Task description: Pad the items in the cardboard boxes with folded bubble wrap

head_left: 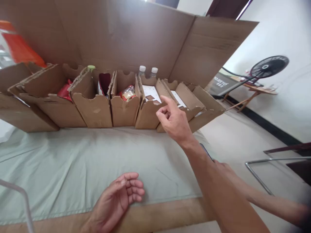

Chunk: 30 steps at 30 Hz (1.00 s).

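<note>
My right hand (174,120) reaches over the front of a row of cardboard bins, its index finger extended and thumb apart, with nothing visible between them. Its fingertip is nearest to a white box with a brown print (151,94), standing in a cardboard bin (148,114); I cannot tell whether they touch. Partly behind the hand, the neighbouring bin holds another white packet (178,98). Low in the view, my left hand (119,200) hovers near the front table edge, palm turned up, fingers loosely bent and holding nothing.
Other bins hold a clear-and-red snack packet (128,94), a dark red box (104,83) and a red packet (65,90). White-capped bottles (154,72) stand behind, before a tall cardboard panel (145,38). Another person's hand (222,168) is beside a dark, phone-like object (206,151). Green cloth (73,155) covers the table.
</note>
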### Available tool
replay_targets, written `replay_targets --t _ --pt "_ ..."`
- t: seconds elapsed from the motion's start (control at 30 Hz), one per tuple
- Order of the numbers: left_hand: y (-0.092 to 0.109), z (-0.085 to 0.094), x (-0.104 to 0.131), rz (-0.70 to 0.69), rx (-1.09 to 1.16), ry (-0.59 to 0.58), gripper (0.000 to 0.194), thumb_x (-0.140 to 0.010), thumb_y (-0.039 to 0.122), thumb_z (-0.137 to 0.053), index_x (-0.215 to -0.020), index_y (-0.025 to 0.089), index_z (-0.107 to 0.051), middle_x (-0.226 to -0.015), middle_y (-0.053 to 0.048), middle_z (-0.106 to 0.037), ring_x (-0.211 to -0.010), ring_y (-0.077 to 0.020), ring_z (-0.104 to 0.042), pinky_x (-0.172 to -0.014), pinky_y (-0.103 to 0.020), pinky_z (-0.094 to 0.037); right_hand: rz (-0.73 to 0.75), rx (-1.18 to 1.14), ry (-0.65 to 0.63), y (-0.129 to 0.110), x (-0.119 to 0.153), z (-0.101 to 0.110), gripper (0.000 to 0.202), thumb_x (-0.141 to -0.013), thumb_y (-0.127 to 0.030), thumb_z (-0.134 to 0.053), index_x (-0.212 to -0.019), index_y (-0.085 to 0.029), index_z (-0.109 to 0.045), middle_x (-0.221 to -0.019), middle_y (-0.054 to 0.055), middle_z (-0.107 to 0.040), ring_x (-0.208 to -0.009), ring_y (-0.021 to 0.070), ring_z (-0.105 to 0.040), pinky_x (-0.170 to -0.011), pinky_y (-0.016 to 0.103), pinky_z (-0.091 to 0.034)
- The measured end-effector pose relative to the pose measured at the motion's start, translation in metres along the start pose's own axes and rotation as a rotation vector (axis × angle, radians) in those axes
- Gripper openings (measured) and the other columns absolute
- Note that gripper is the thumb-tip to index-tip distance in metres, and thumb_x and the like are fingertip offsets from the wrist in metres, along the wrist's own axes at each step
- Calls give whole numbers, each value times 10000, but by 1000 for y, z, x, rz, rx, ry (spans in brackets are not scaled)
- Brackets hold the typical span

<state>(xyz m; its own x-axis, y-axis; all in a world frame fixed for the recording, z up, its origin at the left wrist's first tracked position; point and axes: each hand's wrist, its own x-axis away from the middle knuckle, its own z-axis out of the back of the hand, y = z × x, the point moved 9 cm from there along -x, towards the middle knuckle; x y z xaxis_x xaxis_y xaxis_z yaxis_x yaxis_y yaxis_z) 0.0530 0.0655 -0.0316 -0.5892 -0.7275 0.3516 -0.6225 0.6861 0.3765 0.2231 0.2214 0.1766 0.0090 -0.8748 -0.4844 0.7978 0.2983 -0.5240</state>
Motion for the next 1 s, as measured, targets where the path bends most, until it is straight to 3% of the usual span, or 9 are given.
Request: replay_targets --t 0.1,0.23,0.37,0.53,0.67,0.87,1.0 --pt "-1 -2 -3 8 41 -31 332 -830 370 -825 -1079 151 -802 -1020 -126 -779 -940 -249 -732 -842 -354 -531 -44 106 -76 5 -22 -20 594 -871 -209 -585 -1463 -191 -540 -824 8 -738 -753 194 -648 -788 343 -496" --pt "-4 -6 -7 24 56 -47 334 -803 368 -850 -1054 153 -804 -1002 -130 -782 -901 -234 -729 -819 -346 -523 -114 205 -127 14 -32 -36 241 -882 -188 -579 -1098 -190 -687 -765 33 -740 -729 220 -665 -738 338 -473" --pt "-3 -6 -8 23 78 -50 329 -794 355 -855 -1046 150 -802 -991 -127 -779 -888 -228 -728 -814 -345 -518 -133 187 -115 17 -35 -40 68 -893 -178 -567 -896 -203 -630 -733 35 -735 -666 203 -660 -670 305 -454" --pt "-1 -4 -7 7 91 -38 335 -789 358 -851 -1047 150 -801 -992 -123 -776 -903 -246 -734 -814 -351 -516 -124 143 -114 8 -27 -33 124 -879 -166 -567 -771 -226 -556 -714 19 -745 -663 191 -677 -656 286 -456" --pt "1 -2 -7 -13 95 -49 339 -811 361 -825 -1066 139 -798 -1000 -131 -776 -916 -252 -729 -824 -357 -513 -105 75 -98 -9 1 -14 91 -888 -192 -562 -812 -228 -597 -724 9 -754 -647 178 -684 -650 276 -467" --pt "1 -3 -5 -24 50 -53 330 -812 350 -826 -1064 139 -799 -992 -127 -776 -918 -246 -724 -834 -356 -520 -114 -21 -69 -25 69 5 126 -930 -237 -554 -933 -227 -679 -720 1 -759 -654 170 -709 -651 262 -508" --pt "11 0 2 -97 -70 29 347 -787 381 -863 -1050 163 -801 -997 -114 -776 -913 -237 -716 -831 -350 -530 15 42 -8 -49 109 12 185 -957 -194 -552 -1075 -217 -692 -781 8 -786 -668 165 -739 -627 254 -520"
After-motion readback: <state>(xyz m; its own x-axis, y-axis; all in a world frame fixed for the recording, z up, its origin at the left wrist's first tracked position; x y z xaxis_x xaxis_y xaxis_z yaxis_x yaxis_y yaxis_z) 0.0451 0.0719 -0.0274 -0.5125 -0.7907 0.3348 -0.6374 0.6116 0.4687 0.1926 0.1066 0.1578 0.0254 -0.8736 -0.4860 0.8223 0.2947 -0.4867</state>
